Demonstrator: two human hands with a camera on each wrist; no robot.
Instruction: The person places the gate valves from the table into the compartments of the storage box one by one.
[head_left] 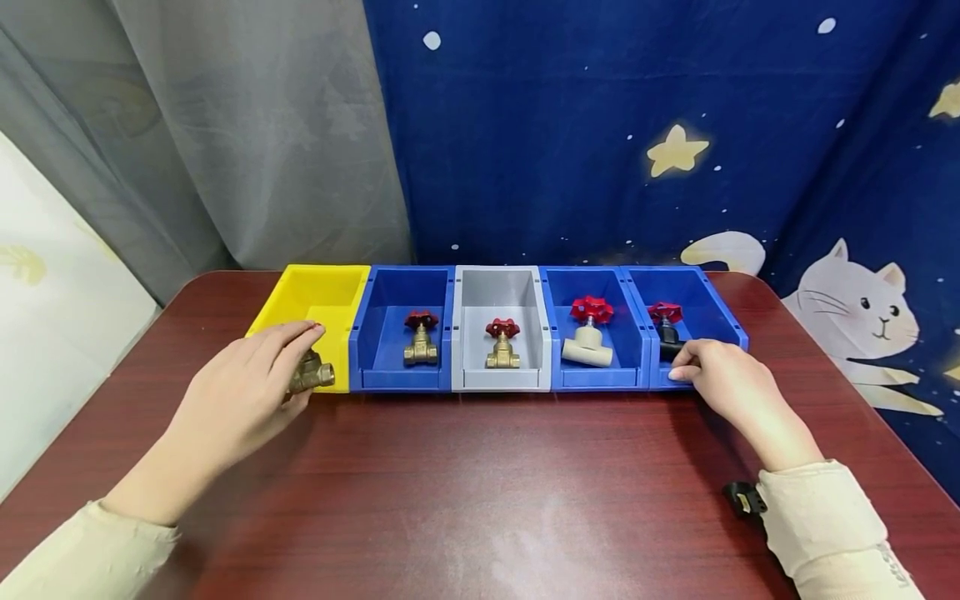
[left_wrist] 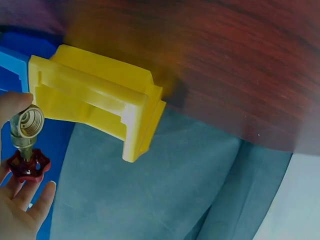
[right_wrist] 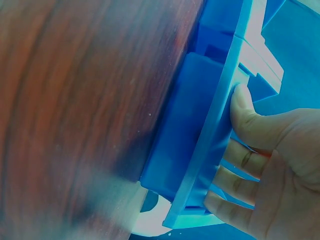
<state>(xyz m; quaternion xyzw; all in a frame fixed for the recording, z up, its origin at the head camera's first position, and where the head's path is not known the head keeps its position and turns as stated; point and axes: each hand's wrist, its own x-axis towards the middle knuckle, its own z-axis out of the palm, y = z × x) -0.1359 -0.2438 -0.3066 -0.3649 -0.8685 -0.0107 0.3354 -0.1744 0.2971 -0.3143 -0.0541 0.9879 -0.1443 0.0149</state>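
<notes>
My left hand [head_left: 243,396] holds a brass gate valve [head_left: 311,373] at the front of the yellow bin [head_left: 322,287]. In the left wrist view its thumb lies at the threaded brass body, and the fingers are by the red handwheel [left_wrist: 30,165]. My right hand [head_left: 727,379] is at the front of the far-right blue bin [head_left: 686,287], next to a black valve [head_left: 670,343] with a red handwheel. The right wrist view has the thumb [right_wrist: 243,102] over the bin's rim [right_wrist: 220,100]; the other fingertips are partly hidden there. Whether they grip the valve does not show.
Between the hands stand a blue bin [head_left: 401,287] and a grey bin [head_left: 498,292], each with a brass valve, and another blue bin [head_left: 581,287] with a beige valve [head_left: 588,346]. The bins touch in a row on the brown table [head_left: 480,483]. Curtains hang behind.
</notes>
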